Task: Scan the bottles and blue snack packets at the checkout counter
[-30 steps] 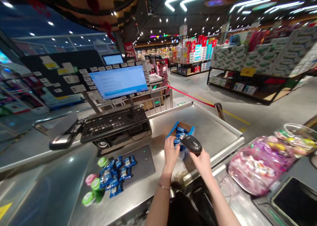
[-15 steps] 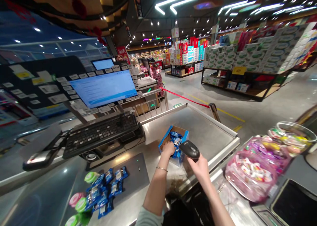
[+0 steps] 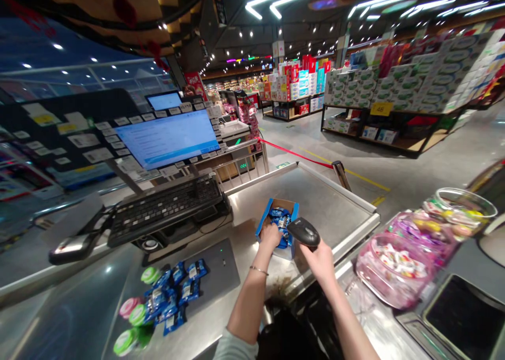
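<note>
A small blue cardboard box (image 3: 265,219) stands on the steel checkout counter (image 3: 323,202), filled with several blue snack packets (image 3: 281,216). My left hand (image 3: 270,237) reaches into the box, fingers curled down among the packets; what they grip is hidden. My right hand (image 3: 320,258) is closed round a black handheld barcode scanner (image 3: 303,231), held just right of the box and pointed at it.
Several blue packets (image 3: 173,294) and round green and pink tins (image 3: 135,315) lie on the dark scale plate (image 3: 224,262) at lower left. A keyboard (image 3: 165,207) and monitor (image 3: 165,139) stand behind. Candy tubs (image 3: 398,262) sit on the right.
My left hand has gone from above the box's near edge down into the box. The scanner hand stays beside it. The view has shifted slightly.
</note>
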`<state>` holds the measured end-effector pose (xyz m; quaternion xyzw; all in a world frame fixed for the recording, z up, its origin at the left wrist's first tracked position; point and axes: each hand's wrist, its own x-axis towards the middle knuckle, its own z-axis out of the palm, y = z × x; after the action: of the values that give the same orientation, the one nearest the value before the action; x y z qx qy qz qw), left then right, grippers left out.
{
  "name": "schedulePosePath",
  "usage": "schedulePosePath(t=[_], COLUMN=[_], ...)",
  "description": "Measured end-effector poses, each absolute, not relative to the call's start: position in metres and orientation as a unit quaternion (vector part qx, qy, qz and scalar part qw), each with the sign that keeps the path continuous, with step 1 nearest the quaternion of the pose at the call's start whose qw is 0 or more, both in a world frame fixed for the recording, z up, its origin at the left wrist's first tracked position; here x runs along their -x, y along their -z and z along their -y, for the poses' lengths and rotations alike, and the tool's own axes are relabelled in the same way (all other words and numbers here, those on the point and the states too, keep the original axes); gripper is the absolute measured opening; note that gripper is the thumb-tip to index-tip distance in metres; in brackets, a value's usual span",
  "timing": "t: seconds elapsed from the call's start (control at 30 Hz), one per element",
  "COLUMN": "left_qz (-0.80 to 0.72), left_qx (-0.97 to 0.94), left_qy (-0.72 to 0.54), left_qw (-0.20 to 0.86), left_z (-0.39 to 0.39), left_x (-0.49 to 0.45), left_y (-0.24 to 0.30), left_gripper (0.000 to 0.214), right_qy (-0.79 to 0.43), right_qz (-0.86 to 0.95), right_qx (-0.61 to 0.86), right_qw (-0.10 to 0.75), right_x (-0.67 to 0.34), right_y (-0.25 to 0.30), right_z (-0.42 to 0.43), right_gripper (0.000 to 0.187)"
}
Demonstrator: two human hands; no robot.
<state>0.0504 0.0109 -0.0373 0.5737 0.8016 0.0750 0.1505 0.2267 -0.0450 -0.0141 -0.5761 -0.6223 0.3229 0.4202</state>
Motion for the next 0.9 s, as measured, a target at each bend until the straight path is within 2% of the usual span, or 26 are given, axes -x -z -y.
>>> schedulePosePath(t=[0.2,0.37,0.53,0.67,0.9], left_qz=[-0.785,-0.700,-0.692,-0.698,-0.672], left_qx=[-0.597,-0.630,-0.545,-0.517,-0.571], left_qy=[-0.128,-0.336,-0.473,-0.496,-0.466], left_qw=[0.108,0.028,0.006,-0.016,-0.067], left_z=[0.007,0.040,0.073,0.091,0.110], left_x=[-0.059,-0.060,-0.054,-0.044,-0.024], left_y=[0.021,0.016,0.018,0.014,0.011], left_gripper=[0.043,0.055,0.060,0.060,0.059], right_qy=[-0.325,-0.326,-0.325,-0.312,-0.302], right_qz=[0.619,0.622,0.683,0.730,0.766], right_qx=[0.575,0.566,0.529,0.505,0.486], right_qw=[0.425,0.432,0.384,0.338,0.294], right_x=[-0.227,-0.227,-0.223,-0.214,-0.195], right_y=[0.003,-0.009,-0.016,-0.020,-0.023], right_z=[0.051,0.060,0.075,0.089,0.103], right_gripper=[0.043,0.044,0.038,0.034,0.027])
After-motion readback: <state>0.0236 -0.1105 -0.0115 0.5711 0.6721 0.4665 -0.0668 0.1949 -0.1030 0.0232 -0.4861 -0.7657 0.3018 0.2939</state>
